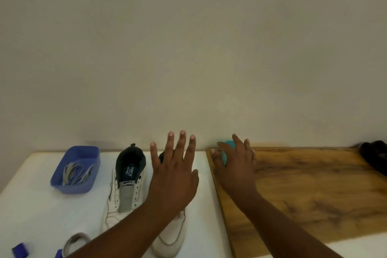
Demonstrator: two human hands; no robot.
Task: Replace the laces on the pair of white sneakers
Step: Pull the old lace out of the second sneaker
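At the near middle of the white tabletop stand the two white sneakers, side by side, toes toward the person and heels toward the wall at 12 o'clock. The left sneaker shows bare eyelets and a grey tongue, with no lace in it. The right sneaker is mostly hidden under the left hand, so whether it has a lace cannot be told. That hand hangs flat above it with fingers spread wide, its grip fully open and holding nothing.

The right hand reaches toward 12 o'clock over the edge of the wooden board, fingers loosely open around a small teal thing by the wall; whether it touches it cannot be told, and it has no clear hold on anything.

At 10 o'clock from the left hand sits a blue tray with grey laces coiled inside. Another grey lace lies looped at 7 o'clock, near the tabletop's front edge.

Lacing seems not yet begun on the left sneaker. Its long axis runs from 6 to 12 o'clock, and the left hand is the nearer one to it and to the tray, which lie to its 9 and 10 o'clock.
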